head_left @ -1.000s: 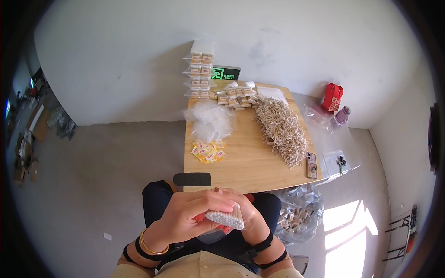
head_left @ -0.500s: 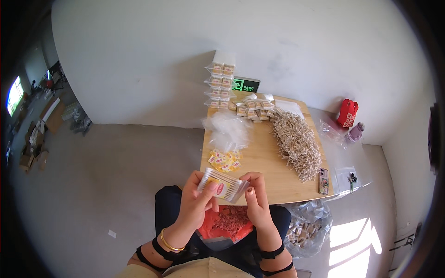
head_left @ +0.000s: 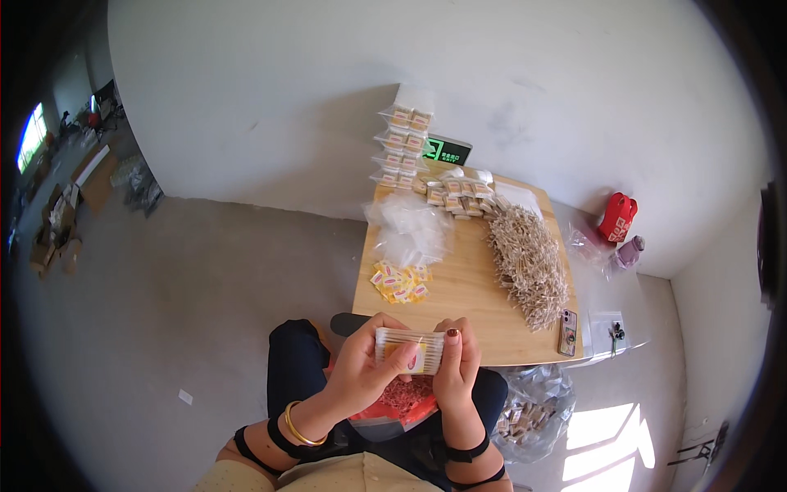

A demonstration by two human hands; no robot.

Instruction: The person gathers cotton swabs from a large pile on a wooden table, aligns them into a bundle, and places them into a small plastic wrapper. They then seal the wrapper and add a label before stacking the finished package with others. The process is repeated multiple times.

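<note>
Between my two hands is a small clear packet of cotton swabs (head_left: 412, 340) with a yellow and white card inside, held level above my lap. My left hand (head_left: 369, 361) is closed on its left side, the thumb lying across the front. My right hand (head_left: 457, 361) pinches the right end with thumb and fingers. Just beyond, on the wooden table (head_left: 459, 287), lie scattered yellow and white cards (head_left: 400, 281) and a heap of clear plastic bags (head_left: 410, 230). A large pile of loose cotton swabs (head_left: 529, 262) covers the table's right part.
Filled packets (head_left: 459, 195) lie at the table's back, beside a tall stack of packets (head_left: 402, 139). A phone (head_left: 568, 332) rests at the right edge. A red bag (head_left: 402, 398) is on my lap; a plastic sack (head_left: 533, 410) of packets stands below the table.
The packet has turned from tilted to nearly level, and its loose right end is now gripped by my right hand. Both hands have shifted slightly to the right and closer together.
</note>
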